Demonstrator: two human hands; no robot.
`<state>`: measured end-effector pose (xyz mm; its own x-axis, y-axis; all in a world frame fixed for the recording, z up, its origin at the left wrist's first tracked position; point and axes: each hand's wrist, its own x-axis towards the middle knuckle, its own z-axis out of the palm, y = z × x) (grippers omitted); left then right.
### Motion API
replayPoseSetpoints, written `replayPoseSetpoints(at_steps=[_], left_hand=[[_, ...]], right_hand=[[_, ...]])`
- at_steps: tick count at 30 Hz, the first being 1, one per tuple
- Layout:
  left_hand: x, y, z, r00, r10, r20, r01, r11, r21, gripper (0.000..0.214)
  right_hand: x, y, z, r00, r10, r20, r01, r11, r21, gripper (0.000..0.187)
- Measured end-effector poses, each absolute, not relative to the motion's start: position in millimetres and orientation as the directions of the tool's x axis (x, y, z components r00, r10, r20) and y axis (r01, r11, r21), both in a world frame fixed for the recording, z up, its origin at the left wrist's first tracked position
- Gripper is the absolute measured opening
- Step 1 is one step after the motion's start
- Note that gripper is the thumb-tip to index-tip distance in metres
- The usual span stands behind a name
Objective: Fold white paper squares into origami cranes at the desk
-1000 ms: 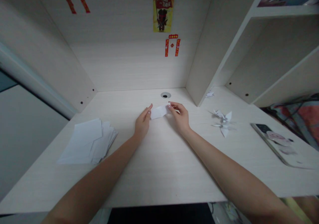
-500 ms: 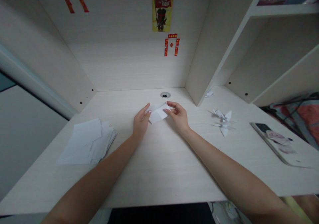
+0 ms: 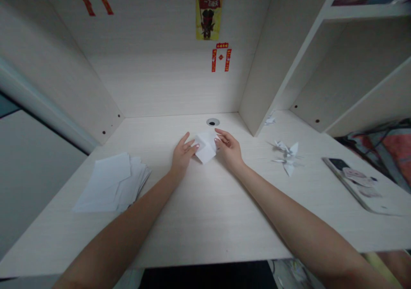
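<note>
From my feed, the paper (image 3: 205,151) sits toward the far middle of the desk (image 3: 205,220), just on the near side of the cable hole (image 3: 212,121); it lies square between both hands, one corner pointing at the near edge, so its long axis runs far to near. The left hand (image 3: 182,155) has its thumb and forefinger closed on the paper's left corner; the right hand (image 3: 230,151) has its fingertips (image 3: 218,141) curled in on the right corner, the other fingers loosely bent. Both are about equally near, each touching its side. A stack of sheets (image 3: 112,182) lies well apart toward the left edge; cranes (image 3: 287,156) and a phone (image 3: 356,182) lie toward the right.
</note>
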<state>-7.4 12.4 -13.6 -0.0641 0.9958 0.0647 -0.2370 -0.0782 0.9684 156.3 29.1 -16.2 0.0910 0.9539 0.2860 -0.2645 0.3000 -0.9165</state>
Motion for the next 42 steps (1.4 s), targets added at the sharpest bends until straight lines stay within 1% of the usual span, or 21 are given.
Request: replayPoseSetpoints(at_steps=[4, 7, 10, 14, 19, 25, 35, 42], left_hand=[[-4.3, 9.1, -11.8, 0.033, 0.999, 0.03, -0.257, -0.021, 0.966, 0.085], [-3.0, 6.6, -8.2, 0.069, 0.997, 0.04, -0.233, -0.023, 0.972, 0.075], [-2.3, 4.6, -4.3, 0.09, 0.995, 0.039, -0.225, -0.018, 0.974, 0.071], [-1.1, 2.4, -1.2, 0.144, 0.99, 0.01, -0.262, 0.028, 0.965, 0.069], [-0.5, 1.9, -1.4, 0.186, 0.982, -0.024, -0.305, 0.081, 0.949, 0.055], [-1.6, 2.3, -3.2, 0.238, 0.969, -0.069, -0.274, 0.135, 0.952, 0.047], [-2.7, 2.9, -6.4, 0.229, 0.972, -0.045, -0.249, 0.103, 0.963, 0.04], [-1.1, 2.9, -0.8, 0.127, 0.991, -0.044, -0.338, 0.085, 0.937, 0.039]], right_hand=[[155.5, 28.0, -15.5, 0.096, 0.972, 0.216, -0.335, 0.236, -0.912, 0.044], [155.4, 27.2, -15.4, 0.083, 0.975, 0.205, -0.347, 0.221, -0.911, 0.044], [155.7, 27.8, -16.9, 0.059, 0.976, 0.21, -0.347, 0.217, -0.912, 0.041], [155.6, 28.6, -18.3, 0.031, 0.977, 0.211, -0.344, 0.209, -0.916, 0.04], [154.7, 27.1, -16.3, 0.012, 0.982, 0.19, -0.325, 0.183, -0.928, 0.038], [155.7, 27.5, -17.7, 0.005, 0.981, 0.195, -0.313, 0.187, -0.931, 0.033], [155.7, 29.0, -19.7, -0.022, 0.986, 0.168, -0.321, 0.152, -0.935, 0.034], [154.8, 26.5, -17.0, -0.044, 0.98, 0.192, -0.293, 0.171, -0.941, 0.033]])
